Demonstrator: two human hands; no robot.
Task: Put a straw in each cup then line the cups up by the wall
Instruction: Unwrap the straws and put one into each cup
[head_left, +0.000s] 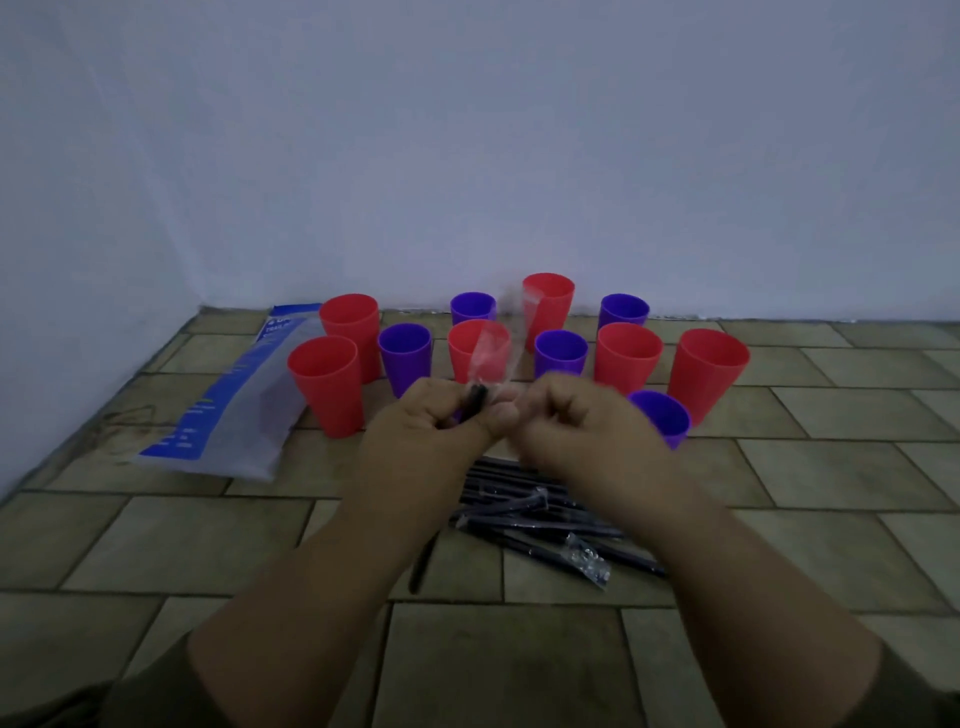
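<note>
Several red cups (328, 382) and purple cups (405, 356) stand empty and upright on the tiled floor near the wall (467, 156). My left hand (431, 421) grips a black straw (475, 400) at its top end. My right hand (566, 421) pinches the straw's clear plastic wrapper (493, 343), which sticks up in front of the cups. Below my hands lies a pile of wrapped black straws (535, 514). One bare straw (418, 569) lies apart, partly hidden by my left forearm.
A flat blue-and-white plastic package (234, 405) lies on the floor left of the cups. A crumpled clear wrapper (587, 561) rests on the straw pile. The wall corner is at the far left. Bare tiles stretch to the right and in front.
</note>
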